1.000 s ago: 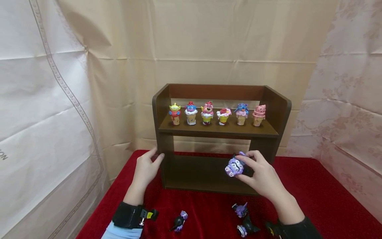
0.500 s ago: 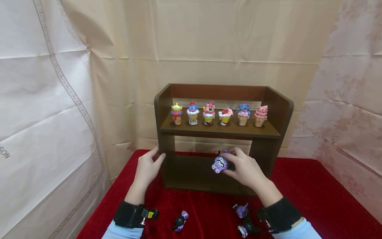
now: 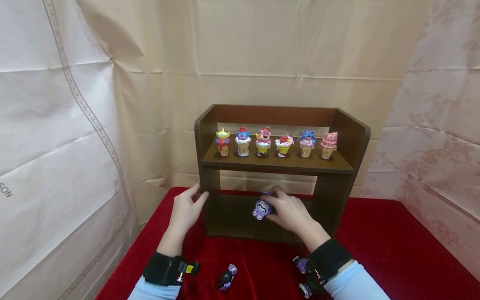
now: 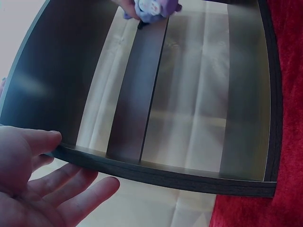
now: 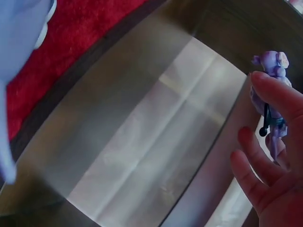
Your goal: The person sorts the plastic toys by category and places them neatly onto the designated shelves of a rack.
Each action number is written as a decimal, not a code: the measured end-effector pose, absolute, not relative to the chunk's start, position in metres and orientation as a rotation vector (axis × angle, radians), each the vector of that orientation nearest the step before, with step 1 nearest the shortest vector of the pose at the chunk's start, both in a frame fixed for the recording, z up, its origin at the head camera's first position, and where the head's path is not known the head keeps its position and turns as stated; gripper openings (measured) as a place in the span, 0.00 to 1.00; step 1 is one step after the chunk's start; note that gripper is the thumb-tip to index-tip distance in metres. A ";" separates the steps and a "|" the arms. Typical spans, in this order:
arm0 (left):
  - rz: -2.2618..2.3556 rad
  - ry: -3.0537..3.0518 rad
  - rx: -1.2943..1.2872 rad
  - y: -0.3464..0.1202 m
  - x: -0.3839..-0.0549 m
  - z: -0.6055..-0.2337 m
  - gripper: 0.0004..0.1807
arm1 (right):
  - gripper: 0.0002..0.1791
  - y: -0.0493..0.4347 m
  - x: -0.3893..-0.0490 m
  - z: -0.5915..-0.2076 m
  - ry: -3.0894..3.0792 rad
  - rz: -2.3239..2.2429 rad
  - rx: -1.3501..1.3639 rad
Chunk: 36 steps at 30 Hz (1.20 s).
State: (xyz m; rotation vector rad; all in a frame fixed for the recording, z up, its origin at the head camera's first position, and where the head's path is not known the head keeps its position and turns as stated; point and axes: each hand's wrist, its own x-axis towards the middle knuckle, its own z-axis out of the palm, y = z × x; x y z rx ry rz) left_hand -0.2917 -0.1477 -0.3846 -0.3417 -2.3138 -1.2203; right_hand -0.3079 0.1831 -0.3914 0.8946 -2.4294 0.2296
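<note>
My right hand [image 3: 286,209] pinches a small purple figurine [image 3: 260,210] with a white face between thumb and fingers. It holds the figurine upright in front of the shelf's lower compartment, left of its middle. From the side, the right wrist view shows the figurine [image 5: 270,104] with a dark, ball-tipped tail. My left hand [image 3: 185,212] touches the left side panel of the brown shelf [image 3: 277,168]. In the left wrist view, its thumb [image 4: 47,141] rests at the panel's front edge and its fairly straight fingers [image 4: 94,196] lie along the outer side.
Several ice-cream-cone figurines, including a pink one [image 3: 328,146], stand in a row on the upper board. On the red cloth [image 3: 262,262] lie a black-and-purple figurine [image 3: 226,278] and two more, a purple one [image 3: 300,264] and a dark one [image 3: 305,290], partly behind the right wrist.
My right hand has moved left across the lower compartment with the purple figurine, its forearm now partly covering the right-hand figurines. My left hand has stayed at the side panel.
</note>
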 end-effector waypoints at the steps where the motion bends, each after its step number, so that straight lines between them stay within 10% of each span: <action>1: -1.217 -2.315 -0.342 -0.148 -0.292 -0.384 0.24 | 0.31 0.181 -0.309 -0.393 -2.429 0.233 0.901; 36: -1.249 -2.320 -0.330 -0.149 -0.292 -0.383 0.26 | 0.19 0.101 -0.337 -0.423 -2.406 -0.480 1.009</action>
